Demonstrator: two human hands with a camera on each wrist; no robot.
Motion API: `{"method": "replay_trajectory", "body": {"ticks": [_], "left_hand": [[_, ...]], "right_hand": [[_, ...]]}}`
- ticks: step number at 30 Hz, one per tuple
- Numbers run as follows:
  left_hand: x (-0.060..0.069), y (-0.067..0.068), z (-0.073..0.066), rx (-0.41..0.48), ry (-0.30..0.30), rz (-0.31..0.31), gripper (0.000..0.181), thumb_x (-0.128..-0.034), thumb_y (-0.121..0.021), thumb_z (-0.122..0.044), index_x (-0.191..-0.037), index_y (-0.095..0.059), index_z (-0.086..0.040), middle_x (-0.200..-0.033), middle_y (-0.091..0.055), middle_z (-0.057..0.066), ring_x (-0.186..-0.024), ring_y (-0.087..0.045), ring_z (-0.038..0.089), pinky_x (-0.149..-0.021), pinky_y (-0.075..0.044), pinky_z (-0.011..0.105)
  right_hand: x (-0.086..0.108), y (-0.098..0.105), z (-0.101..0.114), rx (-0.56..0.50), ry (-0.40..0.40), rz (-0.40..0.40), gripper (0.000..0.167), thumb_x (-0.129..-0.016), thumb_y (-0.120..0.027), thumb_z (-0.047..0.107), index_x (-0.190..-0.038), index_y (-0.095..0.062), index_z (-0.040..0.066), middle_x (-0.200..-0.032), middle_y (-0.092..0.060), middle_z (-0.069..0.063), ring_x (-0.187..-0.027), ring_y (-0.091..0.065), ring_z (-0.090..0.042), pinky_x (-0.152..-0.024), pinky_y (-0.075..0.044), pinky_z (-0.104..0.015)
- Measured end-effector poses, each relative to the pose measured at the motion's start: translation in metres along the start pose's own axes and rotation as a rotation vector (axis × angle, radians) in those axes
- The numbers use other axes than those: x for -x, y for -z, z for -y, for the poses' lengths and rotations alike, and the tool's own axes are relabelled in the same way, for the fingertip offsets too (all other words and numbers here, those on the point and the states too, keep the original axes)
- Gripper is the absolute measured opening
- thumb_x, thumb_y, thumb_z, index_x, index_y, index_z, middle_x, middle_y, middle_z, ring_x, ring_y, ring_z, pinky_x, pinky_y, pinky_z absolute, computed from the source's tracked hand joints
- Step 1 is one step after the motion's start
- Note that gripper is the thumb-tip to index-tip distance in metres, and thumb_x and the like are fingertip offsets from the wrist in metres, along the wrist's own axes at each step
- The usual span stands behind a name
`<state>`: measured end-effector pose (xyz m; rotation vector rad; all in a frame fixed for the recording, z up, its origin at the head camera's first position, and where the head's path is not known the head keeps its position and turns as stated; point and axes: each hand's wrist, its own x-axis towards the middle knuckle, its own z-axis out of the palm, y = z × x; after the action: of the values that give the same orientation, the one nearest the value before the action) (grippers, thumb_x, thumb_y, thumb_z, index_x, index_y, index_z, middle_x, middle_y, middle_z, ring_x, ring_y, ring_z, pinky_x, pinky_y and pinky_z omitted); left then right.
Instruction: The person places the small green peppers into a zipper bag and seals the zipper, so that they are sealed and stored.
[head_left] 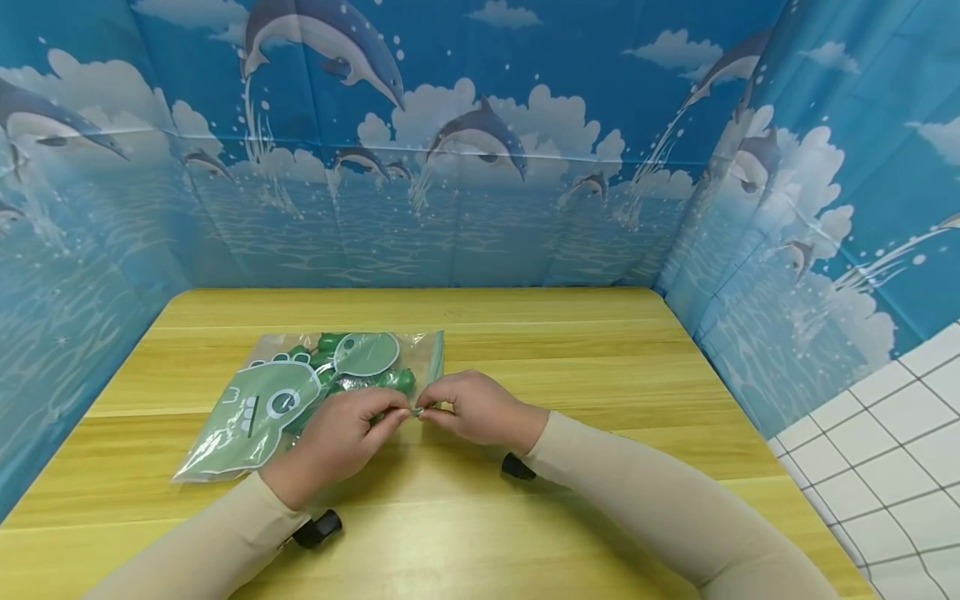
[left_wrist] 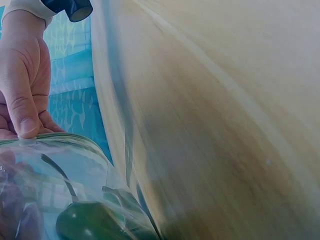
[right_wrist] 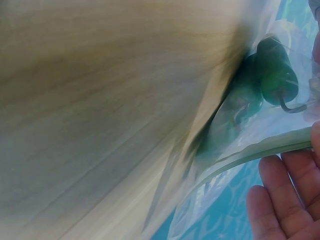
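Observation:
A clear zip bag [head_left: 240,425] printed with a pale green cartoon creature lies on the left half of the table. Several green peppers [head_left: 401,381] are inside; curved stems show on the peppers [right_wrist: 275,75] in the right wrist view. At the bag's near right corner, my left hand [head_left: 341,433] pinches the green zip edge between thumb and forefinger. Close beside it, my right hand [head_left: 480,406] pinches the same zip strip [right_wrist: 255,151], fingertips almost meeting the left ones. The rest of the zip edge runs away toward the far side.
The yellow wood-grain table [head_left: 600,375] reaches back to a blue dolphin-print curtain [head_left: 480,208], which also hangs at both sides. White tiles [head_left: 892,433] show at the right. A black wrist device [head_left: 318,529] sits under each wrist.

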<state>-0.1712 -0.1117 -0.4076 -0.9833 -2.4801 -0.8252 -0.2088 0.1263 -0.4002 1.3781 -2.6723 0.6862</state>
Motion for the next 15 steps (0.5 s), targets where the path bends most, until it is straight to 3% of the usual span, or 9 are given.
{"method": "replay_trajectory", "body": {"ticks": [15], "left_hand": [[-0.0004,0.0023,-0.0011,0.017,0.031,0.034,0.005,-0.0991,-0.073,-0.017,-0.100,-0.077,-0.021,-0.092,-0.073,-0.013,-0.075,-0.056,0.000,-0.068,-0.053,0.027]], "right_hand": [[-0.0005,-0.0013,-0.0035,-0.018,0.005,-0.002,0.008,-0.099,-0.074,0.017,-0.106,-0.079,0.016,-0.103,-0.079,0.004,-0.089,-0.072,-0.005,-0.079,-0.059,-0.022]]}}
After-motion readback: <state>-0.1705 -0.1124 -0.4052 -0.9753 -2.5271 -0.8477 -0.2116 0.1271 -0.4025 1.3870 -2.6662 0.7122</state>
